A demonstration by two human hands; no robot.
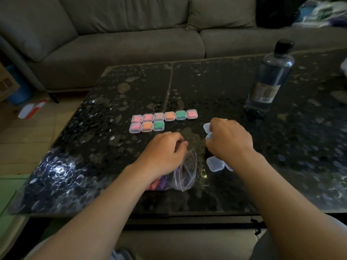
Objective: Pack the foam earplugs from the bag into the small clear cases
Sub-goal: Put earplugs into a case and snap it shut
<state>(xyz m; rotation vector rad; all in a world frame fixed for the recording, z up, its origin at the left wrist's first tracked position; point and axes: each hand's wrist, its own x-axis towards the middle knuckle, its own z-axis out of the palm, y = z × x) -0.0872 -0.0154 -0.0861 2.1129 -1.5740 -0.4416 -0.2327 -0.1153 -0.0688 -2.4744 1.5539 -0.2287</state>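
Hands low over worktop (244, 184): left hand (163, 152) curls at the bag (185, 171) mouth, can't tell if it's gripping anything; right hand (229, 141) fingers grip a clear case (206, 127).

The bottle (270, 76) label shows a barcode; its text is unreadable.

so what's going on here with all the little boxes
A person is packing foam earplugs into small cases at a dark table. Nine filled cases sit in two rows. The left hand is curled at the mouth of the zip bag; the right hand grips an empty clear case, with more empties beside its wrist.
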